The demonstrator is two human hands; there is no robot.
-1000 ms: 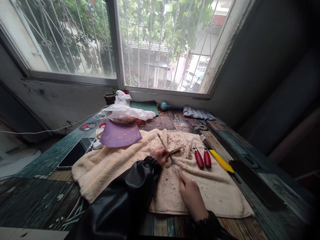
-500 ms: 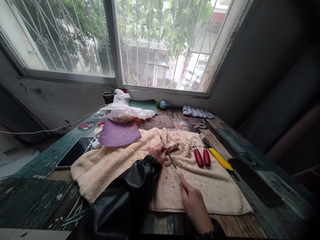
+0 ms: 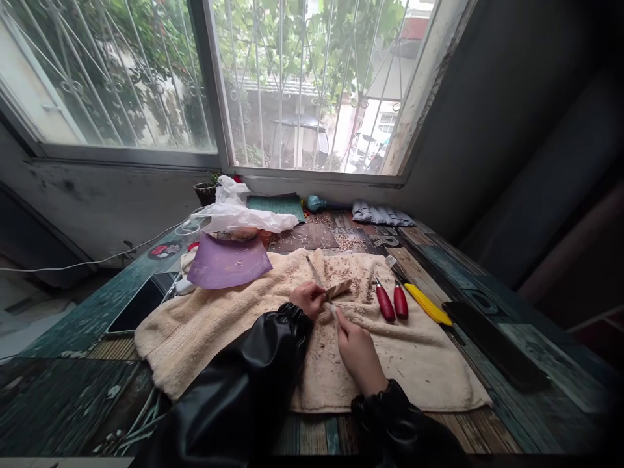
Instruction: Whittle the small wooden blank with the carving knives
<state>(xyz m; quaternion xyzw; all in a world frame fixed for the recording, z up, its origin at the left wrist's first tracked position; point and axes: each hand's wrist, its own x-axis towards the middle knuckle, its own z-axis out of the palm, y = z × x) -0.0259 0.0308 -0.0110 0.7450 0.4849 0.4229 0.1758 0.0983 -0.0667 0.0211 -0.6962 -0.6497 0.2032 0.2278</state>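
Observation:
Over the beige towel (image 3: 429, 380), my left hand (image 3: 307, 299) is closed on a small striped piece of wood (image 3: 340, 287), whose end sticks out to the right. A slim metal file (image 3: 313, 270) lies slantwise against the wood, its tip pointing away from me. My right hand (image 3: 361, 354) grips the file's pale handle end, close beside my left hand. Wood shavings (image 3: 341, 266) are scattered across the towel. Right of the wood lie two red-handled carving tools (image 3: 385, 303) and a yellow-handled tool (image 3: 429, 305).
Purple sandpaper (image 3: 229, 263) rests on the towel's left part, with a phone (image 3: 143, 304) beyond its edge. A dark oblong object (image 3: 497, 344) lies at right. A white plastic bag (image 3: 258, 218) and a plant pot (image 3: 205, 193) stand near the window.
My right hand has pushed the file forward, coming up close to my left hand. The left hand keeps its hold on the wood. The view has shifted slightly.

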